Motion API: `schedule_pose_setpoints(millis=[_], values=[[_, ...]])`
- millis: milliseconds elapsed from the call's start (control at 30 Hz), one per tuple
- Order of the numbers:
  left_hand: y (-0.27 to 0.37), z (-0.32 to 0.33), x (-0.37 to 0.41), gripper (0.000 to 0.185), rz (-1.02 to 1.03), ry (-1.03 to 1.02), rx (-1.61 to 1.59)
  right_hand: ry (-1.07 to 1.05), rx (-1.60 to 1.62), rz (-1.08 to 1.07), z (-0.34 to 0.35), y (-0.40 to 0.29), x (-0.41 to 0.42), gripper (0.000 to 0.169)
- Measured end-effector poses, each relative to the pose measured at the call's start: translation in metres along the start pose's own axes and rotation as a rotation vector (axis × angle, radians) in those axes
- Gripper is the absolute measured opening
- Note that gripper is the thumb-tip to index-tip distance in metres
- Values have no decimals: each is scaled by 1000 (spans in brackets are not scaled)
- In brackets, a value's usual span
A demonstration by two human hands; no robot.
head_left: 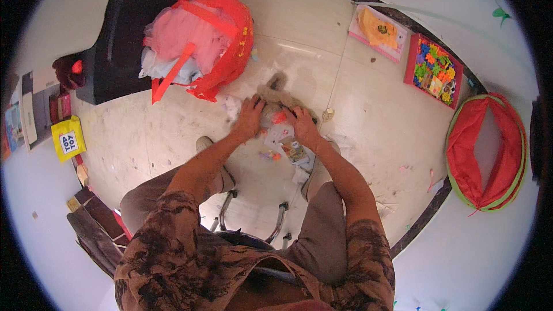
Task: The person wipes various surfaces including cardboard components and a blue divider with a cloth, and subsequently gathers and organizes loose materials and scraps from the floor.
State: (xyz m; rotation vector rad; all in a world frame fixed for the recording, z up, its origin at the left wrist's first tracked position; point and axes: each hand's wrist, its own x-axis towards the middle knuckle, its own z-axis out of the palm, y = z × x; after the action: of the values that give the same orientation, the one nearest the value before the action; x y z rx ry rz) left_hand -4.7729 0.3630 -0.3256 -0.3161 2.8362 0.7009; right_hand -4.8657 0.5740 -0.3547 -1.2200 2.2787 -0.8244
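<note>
My left hand (249, 117) rests at the near-left side of a small pile on the tiled floor, fingers pointing away from me. Across from it, my right hand (304, 125) has its fingertips on the pile's right side. A fuzzy brown-grey piece (283, 96), perhaps a soft toy, lies at the far side of the pile. Between my hands are a small orange-red piece (279, 117) and whitish scraps (278, 133). A printed card or packet (294, 151) lies nearer to me, with small coloured bits (271, 154) left of it. Whether either hand grips anything is unclear.
A red bag (239, 47) full of pink tulle stands ahead on the left, by a black cabinet (129, 21). At right are a red box (459, 82) of colourful plastic pieces, a pink-edged box (399, 54) and a red-green fabric bin (464, 155). Stool legs (280, 222) stand below me.
</note>
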Motion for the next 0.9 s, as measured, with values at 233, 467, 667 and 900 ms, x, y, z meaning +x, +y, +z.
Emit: schedule_pose_setpoints(millis=[233, 467, 667, 900], values=[[-36, -26, -84, 45, -173, -40, 48, -39, 0, 40, -20, -10, -3, 54], [-15, -51, -31, 30, -162, 318, -79, 456, 195, 231, -60, 73, -67, 40], [-33, -22, -73, 52, -36, 439, -258, 391, -42, 689, -87, 65, -108, 29], [27, 40, -152, 56, 337, -122, 40, 428, -287, 638, 81, -23, -97, 63]])
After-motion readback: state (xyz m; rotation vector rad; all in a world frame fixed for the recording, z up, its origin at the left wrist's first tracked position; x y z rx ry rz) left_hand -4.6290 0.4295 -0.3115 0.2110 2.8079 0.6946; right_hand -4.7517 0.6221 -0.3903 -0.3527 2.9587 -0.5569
